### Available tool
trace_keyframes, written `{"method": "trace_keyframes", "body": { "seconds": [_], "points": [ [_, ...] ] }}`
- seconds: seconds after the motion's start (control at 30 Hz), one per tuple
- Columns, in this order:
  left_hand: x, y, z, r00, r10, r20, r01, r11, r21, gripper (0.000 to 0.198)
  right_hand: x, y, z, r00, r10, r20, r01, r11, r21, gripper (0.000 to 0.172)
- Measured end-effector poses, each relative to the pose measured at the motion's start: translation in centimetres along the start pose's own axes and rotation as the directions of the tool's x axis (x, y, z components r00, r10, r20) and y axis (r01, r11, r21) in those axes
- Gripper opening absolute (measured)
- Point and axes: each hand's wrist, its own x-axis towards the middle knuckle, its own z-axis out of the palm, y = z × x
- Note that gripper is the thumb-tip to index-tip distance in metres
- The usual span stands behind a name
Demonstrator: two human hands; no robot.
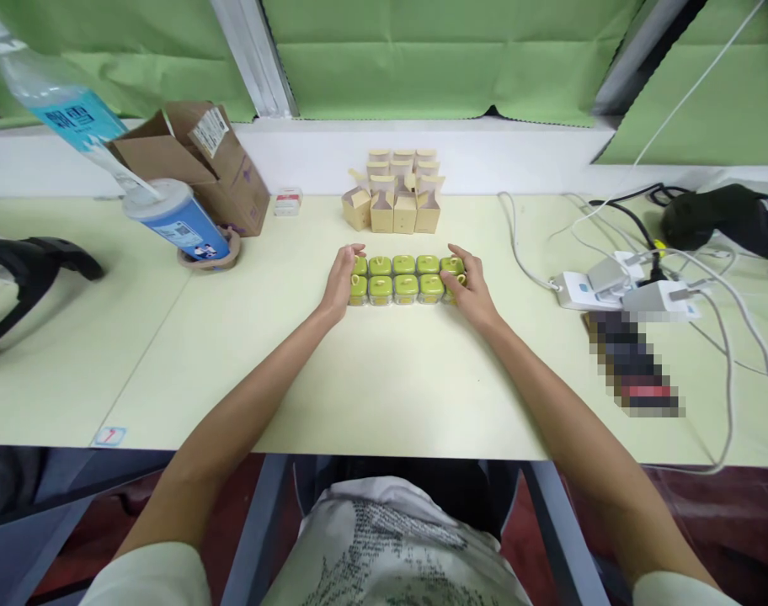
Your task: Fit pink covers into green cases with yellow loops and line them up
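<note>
Small clear square jars with green looped lids [405,287] stand in two tight rows on the table in front of me. My left hand [341,282] is cupped against the left end of the rows, its fingers reaching round the back corner. At the opposite end my right hand [471,286] grips the end jars, thumb at the front and fingers behind. Its fingers partly cover the jars there. Behind the jars, several small open cardboard boxes [404,210] stand grouped together with their flaps up.
On the left are a brown carton [248,189], a blue canister [185,223] and a tilted bottle [74,109]. A small white box [288,202] lies near the wall. Power strips [579,290], cables and a pixelated dark object [633,362] occupy the right side.
</note>
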Motion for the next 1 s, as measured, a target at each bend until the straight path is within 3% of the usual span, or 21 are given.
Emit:
{"method": "trace_keyframes", "body": {
  "seconds": [0.13, 0.23, 0.33, 0.4, 0.47, 0.53, 0.6, 0.77, 0.9, 1.0],
  "points": [
    [0.0, -0.1, 0.1, 0.998, 0.006, 0.058, -0.007, 1.000, 0.018, 0.083, 0.2, 0.1, 0.3, 0.999, 0.027, 0.020, -0.027, 1.000, -0.009, 0.082],
    [-0.2, 0.3, -0.4, 0.995, 0.018, 0.096, -0.023, 0.999, 0.045, 0.082, 0.1, -0.1, 0.3, 0.999, 0.035, 0.025, -0.035, 0.999, -0.010, 0.093],
    [-0.5, 1.9, -1.9, 0.983, 0.058, 0.176, -0.082, 0.988, 0.130, 0.094, 0.0, -0.9, -1.3, 0.999, 0.002, 0.035, -0.001, 1.000, -0.027, 0.110],
    [-0.4, 3.6, -3.0, 0.937, 0.107, 0.333, -0.219, 0.923, 0.318, 0.117, 0.4, -1.8, -3.1, 0.988, -0.108, 0.107, 0.120, 0.987, -0.110, 0.121],
    [-0.1, 5.5, -3.5, 0.843, 0.099, 0.529, -0.394, 0.783, 0.481, 0.131, 1.4, -3.1, -4.9, 0.935, -0.212, 0.285, 0.278, 0.936, -0.218, 0.130],
    [0.6, 7.2, -2.8, 0.759, 0.056, 0.649, -0.505, 0.681, 0.531, 0.138, 2.7, -4.6, -5.7, 0.862, -0.184, 0.473, 0.358, 0.880, -0.311, 0.137],
    [1.3, 8.2, -1.3, 0.711, 0.003, 0.703, -0.556, 0.615, 0.559, 0.145, 4.1, -6.2, -5.3, 0.819, -0.109, 0.564, 0.388, 0.829, -0.403, 0.139],
    [1.9, 8.3, 2.3, 0.683, -0.105, 0.723, -0.586, 0.511, 0.628, 0.152, 5.3, -8.8, -2.8, 0.773, 0.019, 0.634, 0.397, 0.765, -0.507, 0.133],
    [1.7, 7.6, 2.5, 0.678, -0.046, 0.733, -0.613, 0.516, 0.599, 0.135, 5.0, -9.0, -2.4, 0.765, 0.020, 0.644, 0.409, 0.757, -0.509, 0.122],
    [1.8, 7.4, 2.2, 0.655, -0.047, 0.754, -0.634, 0.510, 0.582, 0.132, 4.9, -8.9, -2.9, 0.752, 0.029, 0.659, 0.398, 0.777, -0.488, 0.125]
  ]
}}
